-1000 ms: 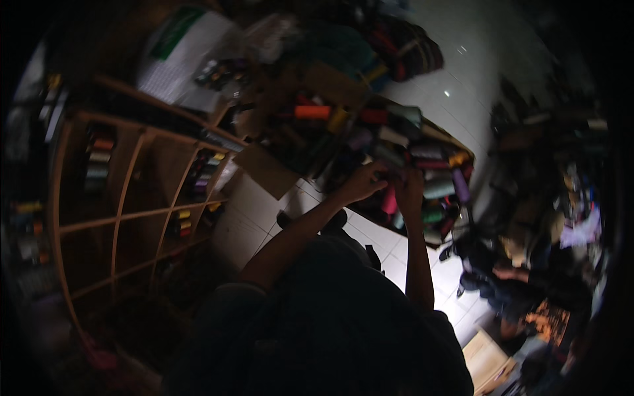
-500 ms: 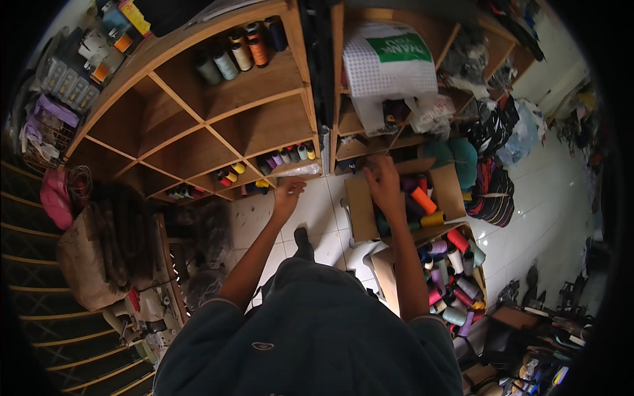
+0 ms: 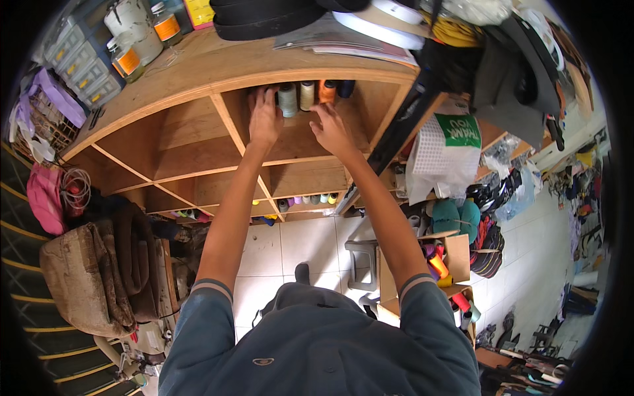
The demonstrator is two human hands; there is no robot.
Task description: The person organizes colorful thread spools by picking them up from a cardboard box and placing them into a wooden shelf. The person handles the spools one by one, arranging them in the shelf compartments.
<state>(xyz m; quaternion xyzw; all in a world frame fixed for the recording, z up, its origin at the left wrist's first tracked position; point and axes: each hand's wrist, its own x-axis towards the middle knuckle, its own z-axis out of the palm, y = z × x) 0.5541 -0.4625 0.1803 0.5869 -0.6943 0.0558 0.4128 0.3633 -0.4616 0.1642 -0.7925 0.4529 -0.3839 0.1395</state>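
Note:
Both my hands reach into the upper cubby of a wooden shelf (image 3: 290, 142), where thread spools stand in a row. My left hand (image 3: 265, 120) is at the row's left end, fingers stretched upward and apart, covering what stands behind it. Just to its right is a light grey-blue spool (image 3: 287, 100). My right hand (image 3: 332, 132) is in front of a cream spool (image 3: 307, 96) and an orange spool (image 3: 327, 91). Its fingers are bent and apart, with nothing seen in them. A navy spool (image 3: 345, 88) stands at the right end.
Smaller spools (image 3: 307, 199) line a lower cubby. On the shelf top lie black rolled bands (image 3: 264, 20) and bottles (image 3: 125, 61). A cardboard box (image 3: 457, 259) of spools stands at right, near a grey stool (image 3: 362, 264) and a white plastic bag (image 3: 439, 158).
Both my hands have moved up and forward, from above the floor and the box into the upper cubby. The view has shifted, showing more of the shelf top.

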